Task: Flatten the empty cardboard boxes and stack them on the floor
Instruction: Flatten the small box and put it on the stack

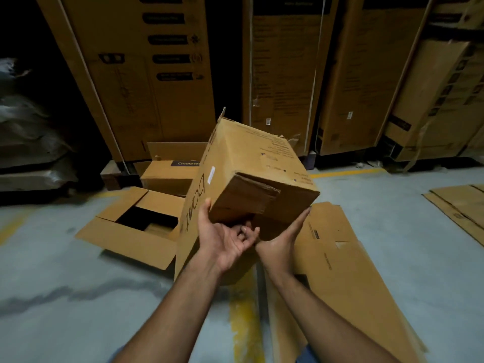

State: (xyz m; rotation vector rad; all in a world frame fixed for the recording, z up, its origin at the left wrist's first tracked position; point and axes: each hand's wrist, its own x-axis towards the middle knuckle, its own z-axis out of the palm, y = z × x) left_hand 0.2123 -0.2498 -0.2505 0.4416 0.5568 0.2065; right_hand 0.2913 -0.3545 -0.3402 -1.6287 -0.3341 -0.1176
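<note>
Head view: box (251,176) above fingers (245,233).

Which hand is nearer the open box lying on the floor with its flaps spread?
Left. The left hand grips the held box's lower-left corner, on the side where the open box lies. The right hand supports the held box from the far side, over flattened cardboard.

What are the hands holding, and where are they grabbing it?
A cardboard box, tilted in the air. The left hand and right hand hold its near bottom end, by the flaps.
</note>
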